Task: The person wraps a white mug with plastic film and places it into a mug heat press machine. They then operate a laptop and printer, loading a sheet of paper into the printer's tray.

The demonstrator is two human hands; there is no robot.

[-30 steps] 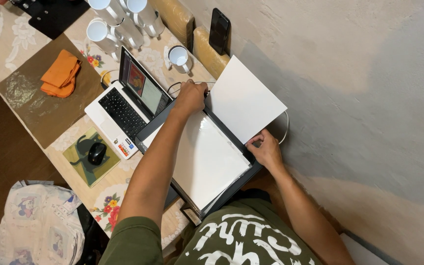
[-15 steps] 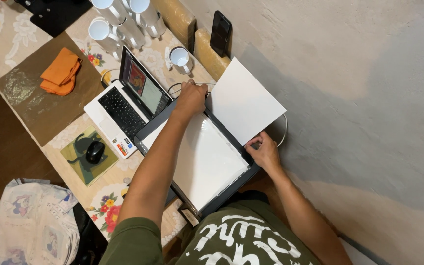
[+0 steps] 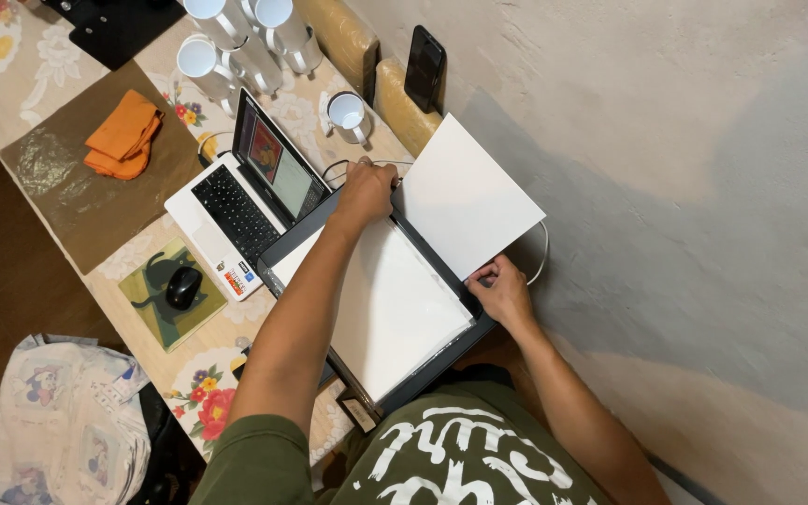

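Observation:
A black printer (image 3: pixel 441 360) with a white flat top (image 3: pixel 395 309) stands at the table's near end. A white sheet of paper (image 3: pixel 468 198) sticks up from its rear feed against the wall. My left hand (image 3: pixel 365 194) rests on the printer's far corner, at the sheet's left edge. My right hand (image 3: pixel 500 288) pinches the sheet's lower right corner.
An open white laptop (image 3: pixel 236 206) sits left of the printer. A black mouse (image 3: pixel 183 286) lies on a green pad. Orange cloths (image 3: pixel 123 134) lie on a brown mat. White mugs (image 3: pixel 236 37) and a black phone (image 3: pixel 423 68) stand near the wall. A patterned bag (image 3: pixel 58 421) is on the floor.
Both hands stay on the sheet and the printer. The sheet sits a little lower in the feed; little else differs.

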